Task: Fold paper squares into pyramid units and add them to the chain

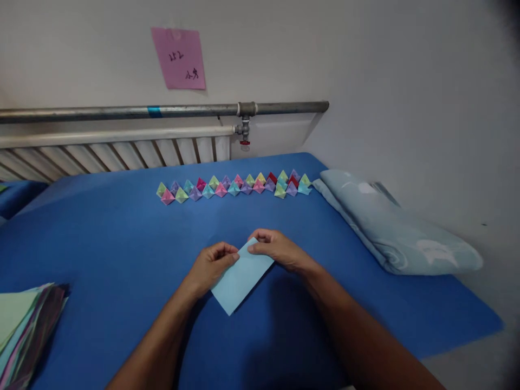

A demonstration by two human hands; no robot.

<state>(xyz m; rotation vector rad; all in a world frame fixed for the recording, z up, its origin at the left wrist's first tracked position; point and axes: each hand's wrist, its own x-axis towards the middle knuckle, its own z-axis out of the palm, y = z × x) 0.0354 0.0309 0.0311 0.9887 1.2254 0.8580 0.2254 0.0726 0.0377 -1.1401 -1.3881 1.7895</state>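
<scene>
A light blue sheet of paper [242,279], a slanted rectangle that looks folded, is held between my two hands above the blue surface. My left hand [213,265] pinches its upper left edge between thumb and fingers. At the upper corner my right hand [280,249] grips the paper, thumb on top and fingers behind. Beyond my hands, two rows of small folded paper pieces [220,189] in pink, green, purple, blue and red lie across the surface.
The blue surface [122,244] reaches the wall. A stack of coloured paper [24,330] lies at lower left, a folded pale blanket [390,227] at right. Behind are a radiator [122,154], a metal pipe [195,111] and a pink note [181,59] on the wall.
</scene>
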